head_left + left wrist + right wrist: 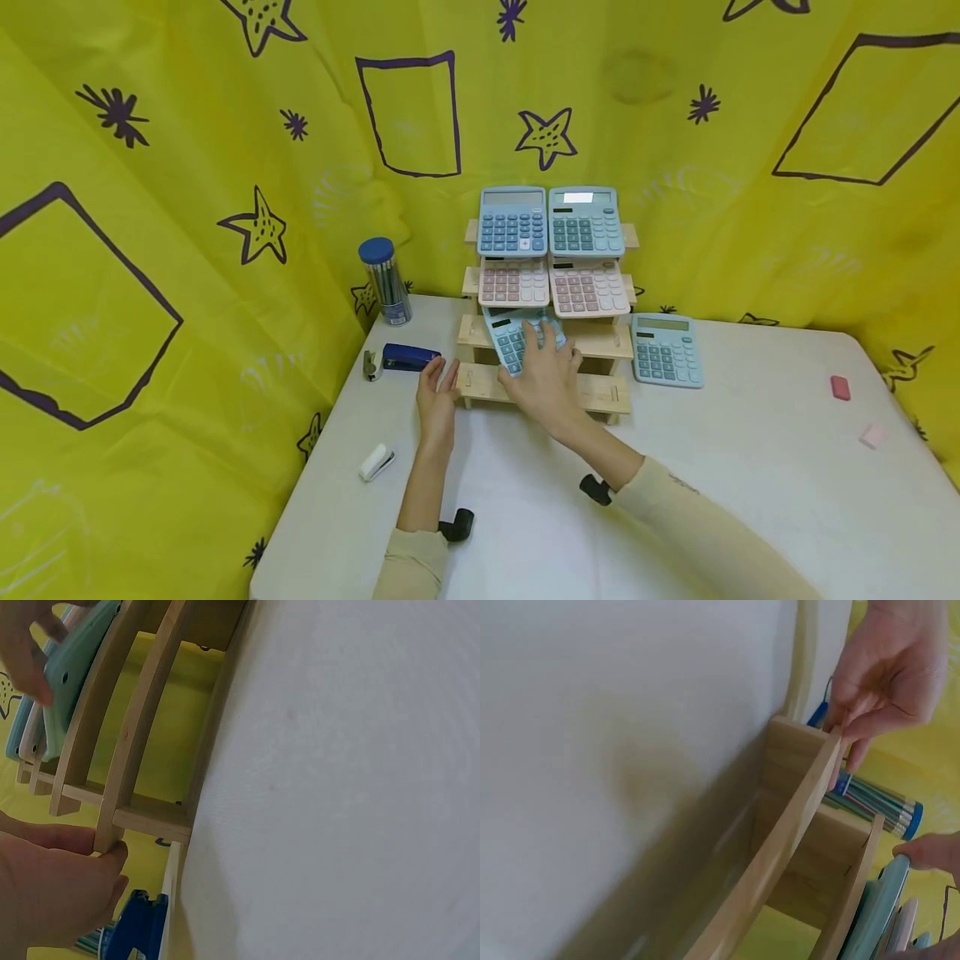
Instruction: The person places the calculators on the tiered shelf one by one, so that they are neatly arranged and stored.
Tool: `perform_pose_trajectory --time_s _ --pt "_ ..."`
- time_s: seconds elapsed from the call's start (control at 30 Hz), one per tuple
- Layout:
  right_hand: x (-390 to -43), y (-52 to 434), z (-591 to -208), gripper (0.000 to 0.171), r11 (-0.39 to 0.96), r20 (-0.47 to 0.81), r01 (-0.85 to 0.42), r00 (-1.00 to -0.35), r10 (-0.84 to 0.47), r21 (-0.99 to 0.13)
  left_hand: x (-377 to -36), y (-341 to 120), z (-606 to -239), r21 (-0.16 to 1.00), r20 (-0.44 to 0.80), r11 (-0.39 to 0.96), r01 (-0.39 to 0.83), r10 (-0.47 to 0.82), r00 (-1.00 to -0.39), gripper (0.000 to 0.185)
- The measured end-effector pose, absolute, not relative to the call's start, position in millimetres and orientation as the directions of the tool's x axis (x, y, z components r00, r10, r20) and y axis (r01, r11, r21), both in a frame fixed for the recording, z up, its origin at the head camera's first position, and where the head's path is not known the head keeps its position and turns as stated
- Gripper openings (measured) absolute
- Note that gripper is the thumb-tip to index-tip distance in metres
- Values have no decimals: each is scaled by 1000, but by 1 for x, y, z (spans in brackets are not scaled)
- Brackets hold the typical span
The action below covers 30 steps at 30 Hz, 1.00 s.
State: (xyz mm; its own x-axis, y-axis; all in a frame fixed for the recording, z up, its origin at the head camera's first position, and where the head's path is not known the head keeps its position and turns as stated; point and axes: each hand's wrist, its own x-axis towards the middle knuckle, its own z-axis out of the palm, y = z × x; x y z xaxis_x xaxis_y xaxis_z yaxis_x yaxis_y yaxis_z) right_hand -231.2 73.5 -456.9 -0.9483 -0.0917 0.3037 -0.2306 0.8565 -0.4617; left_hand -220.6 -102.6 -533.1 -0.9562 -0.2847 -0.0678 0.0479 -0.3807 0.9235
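Observation:
A stepped wooden rack (600, 392) stands on the white table and carries two blue-green calculators (512, 221) on its top step and two pink ones (588, 287) below. My right hand (543, 375) grips a teal calculator (510, 337) tilted on the third step. In the left wrist view its fingertips (22, 645) curl round that calculator's edge (75, 667). My left hand (438, 392) pinches the left end of the lowest shelf, and its thumb and fingers (52, 889) close on the plank (124, 772). From the right wrist camera, the left hand (885, 682) sits on the rack's corner (780, 862).
Another teal calculator (666, 350) lies on the table right of the rack. A blue stapler (408, 358) and a tube of pencils (385, 281) stand to the left, a small white stapler (377, 462) nearer. A red eraser (841, 387) and a pink one (873, 436) lie far right. Yellow cloth surrounds the table.

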Motion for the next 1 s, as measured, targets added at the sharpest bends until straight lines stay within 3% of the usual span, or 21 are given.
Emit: perform_pose_trajectory --time_s 0.2,0.43,0.6,0.77,0.9,1.0 --pt "-240 49 -453 96 882 261 -162 -964 -46 -443 -221 -102 -531 930 -55 -363 54 -285 -957 76" --pt "-229 59 -447 92 820 265 -226 -960 -94 -526 -221 -99 -530 927 -52 -371 58 -281 -958 77" --pt "-216 106 -455 71 775 423 -321 -903 -77 -544 -221 -97 -532 927 -58 -372 54 -283 -957 78" --pt "-216 175 -470 38 761 560 -326 -827 59 -561 -223 -98 -536 928 -69 -370 48 -296 -953 79" --pt "-224 232 -478 30 757 542 -235 -820 182 -610 -224 -99 -536 931 -79 -362 37 -300 -951 79" --pt "-230 264 -485 39 773 438 -121 -872 217 -623 -223 -101 -535 934 -91 -356 25 -306 -948 78"
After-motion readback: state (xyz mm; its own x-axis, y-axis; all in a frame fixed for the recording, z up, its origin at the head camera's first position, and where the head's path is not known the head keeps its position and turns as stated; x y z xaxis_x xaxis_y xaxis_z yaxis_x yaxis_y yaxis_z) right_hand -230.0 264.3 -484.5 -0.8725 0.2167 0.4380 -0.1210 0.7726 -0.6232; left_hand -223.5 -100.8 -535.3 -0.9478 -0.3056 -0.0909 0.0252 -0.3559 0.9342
